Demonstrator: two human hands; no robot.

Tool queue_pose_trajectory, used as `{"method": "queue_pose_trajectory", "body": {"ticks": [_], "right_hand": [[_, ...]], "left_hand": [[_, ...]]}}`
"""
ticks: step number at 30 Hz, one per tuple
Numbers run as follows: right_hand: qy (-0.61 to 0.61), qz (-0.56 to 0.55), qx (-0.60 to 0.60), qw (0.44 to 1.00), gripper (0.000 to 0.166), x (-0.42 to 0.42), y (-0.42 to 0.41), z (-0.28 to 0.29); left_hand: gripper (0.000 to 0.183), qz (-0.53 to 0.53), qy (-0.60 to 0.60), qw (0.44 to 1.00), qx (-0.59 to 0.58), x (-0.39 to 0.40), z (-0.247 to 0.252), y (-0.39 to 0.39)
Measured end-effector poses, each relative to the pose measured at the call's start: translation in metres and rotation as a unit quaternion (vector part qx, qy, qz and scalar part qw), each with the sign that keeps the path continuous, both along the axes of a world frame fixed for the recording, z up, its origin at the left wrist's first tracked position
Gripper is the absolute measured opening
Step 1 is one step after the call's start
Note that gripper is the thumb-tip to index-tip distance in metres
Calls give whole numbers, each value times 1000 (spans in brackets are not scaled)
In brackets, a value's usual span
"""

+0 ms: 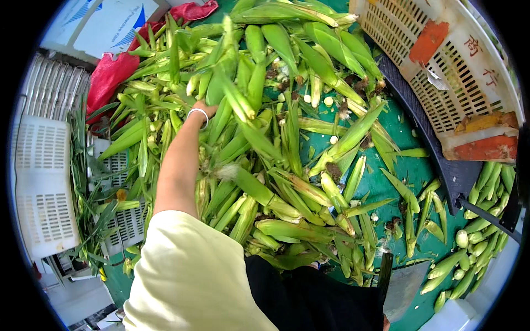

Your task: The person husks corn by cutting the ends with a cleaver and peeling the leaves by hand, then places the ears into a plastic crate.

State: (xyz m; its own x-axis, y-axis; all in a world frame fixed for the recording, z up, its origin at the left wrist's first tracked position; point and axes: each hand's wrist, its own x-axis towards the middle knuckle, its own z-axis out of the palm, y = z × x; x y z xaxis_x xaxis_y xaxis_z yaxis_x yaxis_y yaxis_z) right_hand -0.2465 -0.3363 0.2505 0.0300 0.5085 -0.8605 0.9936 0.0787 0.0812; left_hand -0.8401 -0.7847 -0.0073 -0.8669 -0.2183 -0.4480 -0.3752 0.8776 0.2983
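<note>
My left hand (205,109), with a white band at the wrist, reaches into a heap of green corn ears in their husks. Its fingers close around the lower part of an unhusked corn ear (223,70), which points away from me and is blurred. More husked-over ears and loose corn husks (290,182) lie around and below my forearm. At the bottom edge, beside my dark clothing, only a sliver of skin shows, seemingly my right hand (386,323). Close to it is a flat grey metal plate or blade (405,287); whether the hand holds it is hidden.
A pale plastic crate (414,45) stands on a dark ledge (408,99) at right. Trimmed corn ears (463,265) pile at lower right. White crates (43,182) and a red mesh bag (109,78) are at left. Cut stalk pieces litter the green floor (389,173).
</note>
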Motion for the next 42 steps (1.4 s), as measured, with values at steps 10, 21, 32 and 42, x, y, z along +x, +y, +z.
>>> {"method": "queue_pose_trajectory", "body": {"ticks": [10, 21, 32, 42], "right_hand": [[322, -77, 155, 931, 40, 140, 7, -5], [480, -223, 279, 801, 19, 228, 60, -23], [380, -355, 328, 789, 39, 356, 134, -192], [345, -306, 374, 805, 50, 384, 159, -296]], "left_hand": [[72, -195, 277, 938, -77, 87, 248, -3], [52, -639, 234, 729, 69, 345, 333, 370], [54, -876, 61, 475, 52, 622, 69, 658], [55, -900, 54, 429, 60, 636, 54, 682]]}}
